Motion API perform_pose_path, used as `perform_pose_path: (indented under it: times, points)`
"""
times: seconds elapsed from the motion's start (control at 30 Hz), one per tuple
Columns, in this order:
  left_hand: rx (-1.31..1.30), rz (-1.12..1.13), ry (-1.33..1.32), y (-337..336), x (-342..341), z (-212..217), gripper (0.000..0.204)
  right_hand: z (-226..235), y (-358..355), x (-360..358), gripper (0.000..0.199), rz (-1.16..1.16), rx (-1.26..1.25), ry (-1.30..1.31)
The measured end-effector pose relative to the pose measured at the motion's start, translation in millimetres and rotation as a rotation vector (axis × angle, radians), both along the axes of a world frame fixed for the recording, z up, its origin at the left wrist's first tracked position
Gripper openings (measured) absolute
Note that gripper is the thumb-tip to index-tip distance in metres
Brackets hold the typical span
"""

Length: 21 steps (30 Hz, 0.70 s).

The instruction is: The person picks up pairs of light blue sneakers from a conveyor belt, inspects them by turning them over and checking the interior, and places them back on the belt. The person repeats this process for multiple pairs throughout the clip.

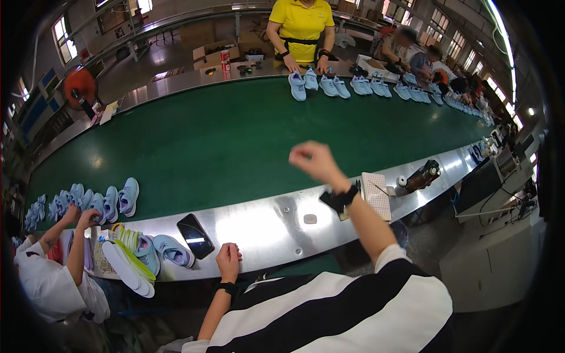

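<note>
My right hand (318, 162) reaches out above the green conveyor belt (235, 141). Its fingers are curled in toward the thumb, and nothing shows in them. By the near edge of the metal table (265, 223), my left hand (229, 260) is closed; whatever its fingers may hold is hidden. A black phone (195, 236) lies to the left of that hand. Farther left sits a light blue shoe (173, 251), beside a second blue shoe (146, 253) and a stack of white and yellow-green insoles (128, 265).
A notepad (376, 197) and a dark bottle (424, 176) stand on the table at right. Across the belt, a person in yellow (302, 26) touches blue shoes (298, 86) in a long row. At left, a co-worker (56, 282) handles more shoes (110, 204). An orange fan (80, 87) stands far left.
</note>
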State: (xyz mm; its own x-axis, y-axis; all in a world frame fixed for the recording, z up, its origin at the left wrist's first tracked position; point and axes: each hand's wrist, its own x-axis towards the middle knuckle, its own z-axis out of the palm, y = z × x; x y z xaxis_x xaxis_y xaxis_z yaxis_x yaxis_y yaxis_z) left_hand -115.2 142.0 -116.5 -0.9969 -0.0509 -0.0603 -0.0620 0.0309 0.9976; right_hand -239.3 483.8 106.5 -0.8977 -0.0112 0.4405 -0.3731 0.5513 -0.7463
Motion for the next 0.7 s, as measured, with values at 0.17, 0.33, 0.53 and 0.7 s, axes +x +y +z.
perform_pose_path:
  times: [0.17,0.33,0.53,0.7]
  points:
    - [0.007,-0.022,-0.134,1,-5,17,0.021,-131,-44,114,0.038,0.202,0.149,-0.313]
    - [-0.250,-0.128,0.160,-26,-61,65,0.024,-169,-50,159,0.071,0.269,0.450,-0.451]
    - [-0.812,0.116,0.374,-139,-200,110,0.022,-169,-41,160,0.095,0.365,0.633,-0.487]
    - [-1.485,0.327,-0.194,-277,-256,90,0.039,-166,-43,157,0.097,0.368,0.631,-0.511]
